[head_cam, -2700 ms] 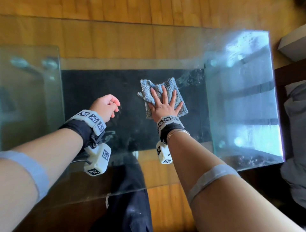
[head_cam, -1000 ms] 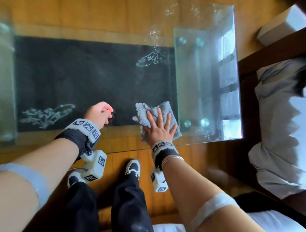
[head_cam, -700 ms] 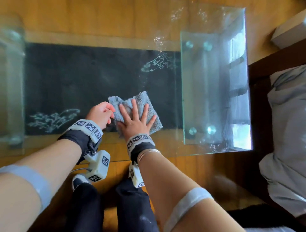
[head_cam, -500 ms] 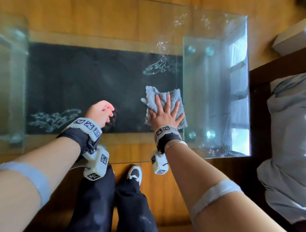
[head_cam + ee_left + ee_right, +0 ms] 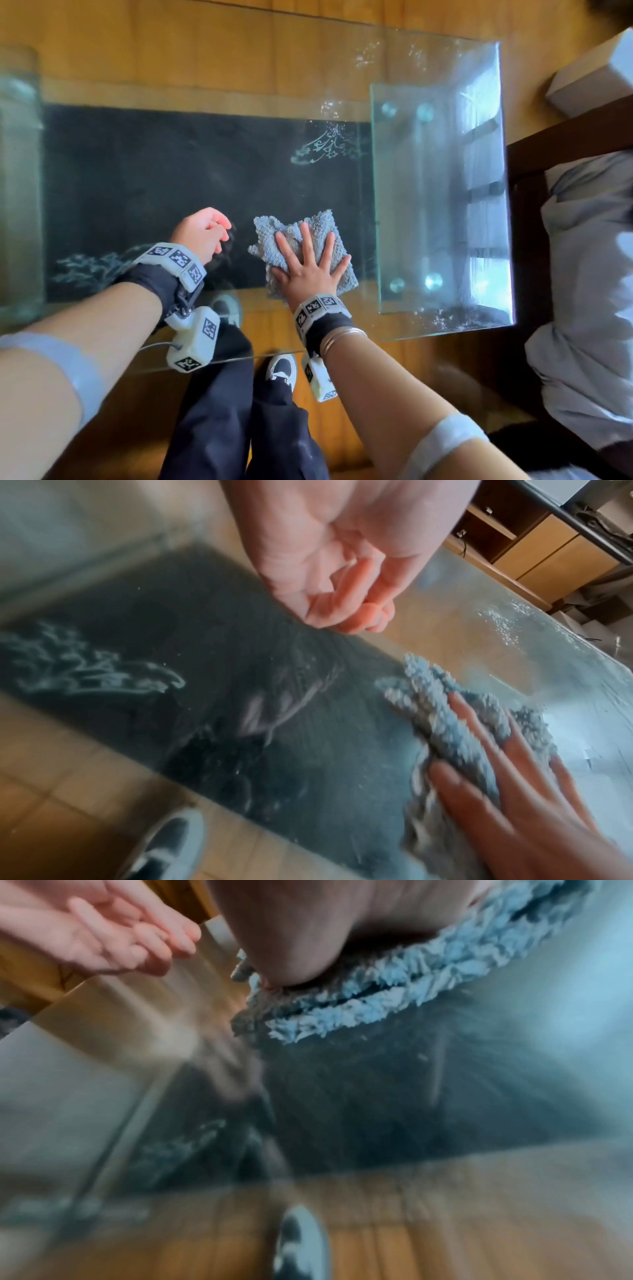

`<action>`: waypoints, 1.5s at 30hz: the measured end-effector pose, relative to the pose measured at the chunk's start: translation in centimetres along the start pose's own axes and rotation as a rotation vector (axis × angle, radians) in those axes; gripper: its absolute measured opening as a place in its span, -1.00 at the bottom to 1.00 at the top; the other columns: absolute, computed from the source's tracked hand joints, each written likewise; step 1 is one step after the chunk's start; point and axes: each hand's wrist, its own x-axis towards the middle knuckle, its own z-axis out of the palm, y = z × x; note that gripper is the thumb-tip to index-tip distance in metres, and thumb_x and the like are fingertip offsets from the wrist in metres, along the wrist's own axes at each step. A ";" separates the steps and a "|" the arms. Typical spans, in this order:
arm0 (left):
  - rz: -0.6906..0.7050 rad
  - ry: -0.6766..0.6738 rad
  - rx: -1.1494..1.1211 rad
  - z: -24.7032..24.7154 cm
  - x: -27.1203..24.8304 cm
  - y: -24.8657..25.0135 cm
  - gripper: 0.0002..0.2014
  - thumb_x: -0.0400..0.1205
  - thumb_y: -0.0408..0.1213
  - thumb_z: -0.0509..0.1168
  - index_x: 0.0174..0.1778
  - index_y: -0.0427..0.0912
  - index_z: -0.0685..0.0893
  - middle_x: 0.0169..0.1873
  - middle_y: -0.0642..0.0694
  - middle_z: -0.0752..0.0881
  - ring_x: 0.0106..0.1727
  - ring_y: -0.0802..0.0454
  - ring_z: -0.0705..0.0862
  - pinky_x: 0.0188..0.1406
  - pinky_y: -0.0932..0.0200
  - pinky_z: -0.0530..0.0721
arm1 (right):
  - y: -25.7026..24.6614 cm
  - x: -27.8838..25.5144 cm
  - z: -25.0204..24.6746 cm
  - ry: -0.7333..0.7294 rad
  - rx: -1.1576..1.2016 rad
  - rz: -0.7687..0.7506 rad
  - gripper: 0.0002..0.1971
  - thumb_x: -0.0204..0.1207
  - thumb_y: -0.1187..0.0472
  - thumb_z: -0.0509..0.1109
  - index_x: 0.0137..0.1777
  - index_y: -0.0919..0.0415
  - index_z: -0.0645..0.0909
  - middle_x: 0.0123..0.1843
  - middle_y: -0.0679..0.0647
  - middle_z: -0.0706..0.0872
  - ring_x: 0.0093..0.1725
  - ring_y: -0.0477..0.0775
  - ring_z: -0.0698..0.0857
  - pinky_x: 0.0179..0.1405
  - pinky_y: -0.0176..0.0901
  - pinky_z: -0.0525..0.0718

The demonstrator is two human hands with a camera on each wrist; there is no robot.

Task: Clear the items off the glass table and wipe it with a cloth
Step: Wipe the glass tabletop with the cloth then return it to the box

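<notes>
Right hand (image 5: 310, 270) lies flat, palm down, fingers straight & spread, pressing the cloth (image 5: 301, 246) onto the glass tabletop (image 5: 435, 212); not gripping it, just pushing down. Cloth is grey-blue, nubby, folded in layers (right wrist view shows stacked edges under the heel of the palm (image 5: 359, 1015)); it sits near the front edge of the tabletop, right of centre, just left of the clear glass leg panel (image 5: 442, 291). Left hand (image 5: 202, 233) hovers over the glass just left of the cloth, not touching it; fingers loosely curled toward the palm, w/ nothing in them, seen plainly in the left wrist view (image 5: 342, 569). Through the glass: a dark rug (image 5: 154, 185) on the wood floor (image 5: 171, 44); pale etched patterns at front left (image 5: 85, 270) & back right (image 5: 325, 147) of the glass, though whether on glass or rug can't tell. Streaks & specks show on the glass nr the far right corner. Below the front edge: person's dark trousers (image 5: 219, 411) & a black-white shoe (image 5: 282, 371). Right of the tabletop: dark wood frame w/ grey bedding (image 5: 589, 257). Both wrist views blurred.
</notes>
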 end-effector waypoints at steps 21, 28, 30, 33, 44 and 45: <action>-0.021 0.043 -0.044 -3.6 -1.3 -2.9 -0.68 0.56 -0.52 0.05 -0.37 -0.05 0.52 -0.43 -0.05 0.58 -0.49 -0.01 0.44 -0.54 0.29 0.29 | -2.7 -1.3 1.4 0.001 0.008 0.063 -0.47 0.66 -0.24 -0.16 0.54 -0.47 -0.34 0.64 -0.19 -0.49 0.58 0.28 -0.54 0.40 0.48 -0.51; -0.027 0.028 -0.014 -3.4 -1.1 -2.7 -0.76 0.57 -0.50 0.07 -0.25 -0.15 0.58 -0.43 -0.07 0.59 -0.49 0.00 0.46 -0.57 0.30 0.32 | -6.8 -1.1 2.6 -0.023 -0.119 -0.189 -0.44 0.64 -0.25 -0.06 0.54 -0.49 -0.27 0.66 -0.22 -0.40 0.57 0.27 -0.54 0.34 0.50 -0.54; -0.038 0.034 -0.036 -3.5 -0.9 -2.5 -0.72 0.54 -0.51 0.07 -0.35 -0.08 0.55 -0.43 -0.07 0.59 -0.49 -0.02 0.45 -0.58 0.30 0.30 | -4.9 -0.7 1.8 0.031 -0.062 -0.073 -0.43 0.63 -0.26 -0.02 0.55 -0.50 -0.22 0.67 -0.25 -0.36 0.63 0.26 -0.43 0.41 0.49 -0.46; -0.045 0.026 -0.048 -3.7 -0.2 -1.4 -0.69 0.53 -0.52 0.08 -0.39 -0.04 0.54 -0.44 -0.09 0.59 -0.49 -0.02 0.45 -0.60 0.32 0.32 | -3.0 0.6 -0.1 0.030 0.020 0.100 -0.44 0.64 -0.27 -0.08 0.53 -0.51 -0.31 0.65 -0.22 -0.45 0.62 0.27 -0.46 0.45 0.52 -0.40; -0.011 -0.102 -0.037 -4.6 5.8 4.2 -0.73 0.53 -0.49 0.11 -0.36 -0.05 0.55 -0.33 -0.22 0.61 -0.45 -0.03 0.46 -0.56 0.30 0.30 | -2.1 11.2 -9.4 0.136 0.057 0.130 -0.46 0.64 -0.27 -0.12 0.54 -0.49 -0.29 0.66 -0.24 -0.41 0.64 0.22 -0.43 0.47 0.51 -0.36; -0.005 -0.101 -0.029 -5.1 6.3 4.6 -0.73 0.52 -0.50 0.11 -0.36 -0.06 0.55 -0.32 -0.22 0.61 -0.46 -0.02 0.46 -0.56 0.30 0.30 | -1.5 11.7 -10.1 0.154 0.127 0.237 -0.45 0.65 -0.26 -0.12 0.55 -0.47 -0.30 0.66 -0.23 -0.41 0.64 0.22 -0.42 0.50 0.52 -0.32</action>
